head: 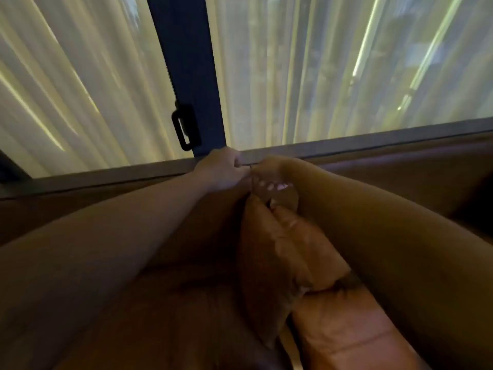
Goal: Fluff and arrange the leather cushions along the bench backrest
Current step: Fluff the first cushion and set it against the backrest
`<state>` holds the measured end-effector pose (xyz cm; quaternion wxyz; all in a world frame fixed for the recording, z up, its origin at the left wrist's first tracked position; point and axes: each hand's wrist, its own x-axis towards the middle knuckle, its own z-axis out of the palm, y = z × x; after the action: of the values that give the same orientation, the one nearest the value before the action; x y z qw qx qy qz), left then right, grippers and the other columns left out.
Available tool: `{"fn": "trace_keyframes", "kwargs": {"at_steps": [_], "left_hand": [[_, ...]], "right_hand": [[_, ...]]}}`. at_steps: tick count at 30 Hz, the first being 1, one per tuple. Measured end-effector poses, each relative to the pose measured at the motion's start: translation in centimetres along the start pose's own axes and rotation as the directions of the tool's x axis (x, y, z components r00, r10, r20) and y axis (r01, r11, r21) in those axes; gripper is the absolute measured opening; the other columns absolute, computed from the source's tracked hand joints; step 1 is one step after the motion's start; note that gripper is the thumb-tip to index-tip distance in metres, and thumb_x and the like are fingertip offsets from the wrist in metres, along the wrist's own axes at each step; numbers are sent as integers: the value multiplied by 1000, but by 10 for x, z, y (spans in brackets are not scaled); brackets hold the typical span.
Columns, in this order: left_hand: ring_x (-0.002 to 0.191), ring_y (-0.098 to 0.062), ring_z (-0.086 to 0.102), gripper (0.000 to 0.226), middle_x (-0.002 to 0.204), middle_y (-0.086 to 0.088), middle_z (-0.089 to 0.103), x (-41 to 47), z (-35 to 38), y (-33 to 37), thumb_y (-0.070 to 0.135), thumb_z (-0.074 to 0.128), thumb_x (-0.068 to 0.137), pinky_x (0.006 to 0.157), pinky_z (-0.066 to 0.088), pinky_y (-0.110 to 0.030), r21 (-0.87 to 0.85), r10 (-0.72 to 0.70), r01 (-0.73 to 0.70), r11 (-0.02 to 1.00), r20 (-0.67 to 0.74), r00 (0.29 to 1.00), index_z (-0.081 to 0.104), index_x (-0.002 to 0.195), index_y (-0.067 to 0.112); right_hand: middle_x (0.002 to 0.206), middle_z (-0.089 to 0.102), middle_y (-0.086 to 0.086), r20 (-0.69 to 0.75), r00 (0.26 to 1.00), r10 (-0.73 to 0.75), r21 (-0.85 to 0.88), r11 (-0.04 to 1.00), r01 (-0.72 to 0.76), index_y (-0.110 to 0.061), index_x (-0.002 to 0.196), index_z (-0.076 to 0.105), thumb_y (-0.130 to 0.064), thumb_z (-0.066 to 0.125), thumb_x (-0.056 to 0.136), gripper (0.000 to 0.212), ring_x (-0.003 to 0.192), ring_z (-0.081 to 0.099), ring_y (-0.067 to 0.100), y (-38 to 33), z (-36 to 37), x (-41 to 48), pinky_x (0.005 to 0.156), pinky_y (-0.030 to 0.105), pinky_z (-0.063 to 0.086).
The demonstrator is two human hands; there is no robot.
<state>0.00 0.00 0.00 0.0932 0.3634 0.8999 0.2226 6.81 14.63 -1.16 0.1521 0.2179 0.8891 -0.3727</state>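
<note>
A tan leather cushion [274, 249] stands on edge in the middle of the view, its top corner pinched between both hands. My left hand [222, 169] is closed on that top corner from the left, right below the window sill. Fingers curled, my right hand [269, 177] grips the same corner from the right. A second tan leather cushion [344, 327] lies lower right, touching the first. The brown bench backrest [400, 166] runs along under the sill. The picture is blurred.
A grey window sill [373, 138] runs across behind the hands. Above it hang sheer pale curtains [320, 70] behind glass, split by a dark window frame post [186, 62] with a black handle [182, 129]. Brown leather seat surface [170, 316] fills the lower left.
</note>
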Motion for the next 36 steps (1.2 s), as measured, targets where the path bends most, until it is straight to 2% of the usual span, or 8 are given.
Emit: {"fn": "trace_keyframes", "kwargs": {"at_steps": [5,9,12,15,18,24,29,36], "left_hand": [[113,-26,59,29,122,-1,60,-26,115,-4,32,71,94,86,49,-36,313,-36,-189,931,593,804,59,118,20],[122,-30,60,41,133,-3,60,-24,182,-1,34,70,97,102,51,-48,321,-125,-208,924,767,629,59,132,17],[118,-34,61,39,129,-12,64,-11,200,4,29,63,103,104,49,-48,291,-152,-174,941,821,550,57,137,12],[120,-32,60,39,134,-8,63,5,207,-3,32,59,105,103,49,-46,336,-212,-121,934,794,570,57,140,15],[112,-31,62,35,121,-3,63,10,208,-19,31,60,104,96,51,-45,414,-290,-65,908,733,616,58,136,16],[108,-31,59,48,130,-9,57,-8,194,-60,20,64,99,80,48,-45,391,-353,136,911,562,748,42,142,17],[143,-37,41,90,162,-12,30,-42,185,-115,18,71,95,112,42,-52,329,-341,190,925,500,796,12,163,20],[160,-36,2,130,175,-10,-4,-29,148,-182,37,89,78,125,21,-61,387,-246,75,919,414,876,-7,165,17]], "right_hand": [[166,28,18,213,963,164,-349,933,-81,-10,160,28,-29,61,103,69,152,29,34,99,78,18,123,47,22],[170,1,14,309,914,263,-496,864,-81,-21,164,10,-52,77,86,108,154,17,42,153,127,45,116,60,35],[170,3,13,223,911,345,-475,855,-208,-22,162,18,-41,76,89,96,145,35,47,157,134,64,104,63,46],[162,30,16,71,909,410,-409,843,-348,-21,164,8,-33,62,97,86,128,55,46,152,135,81,102,63,47],[150,49,21,55,892,449,-410,824,-390,-26,161,-17,-48,73,87,118,125,58,46,151,143,89,105,67,43],[170,-1,16,119,859,499,-365,826,-429,-31,161,-13,-35,90,74,136,152,9,54,133,159,115,110,79,27],[151,44,20,158,949,272,-476,863,-167,-30,160,4,-13,84,75,118,131,51,48,106,184,119,100,63,52],[141,55,15,227,967,115,-672,737,70,-22,157,28,-14,84,80,96,126,57,42,14,213,117,100,61,52]]}}
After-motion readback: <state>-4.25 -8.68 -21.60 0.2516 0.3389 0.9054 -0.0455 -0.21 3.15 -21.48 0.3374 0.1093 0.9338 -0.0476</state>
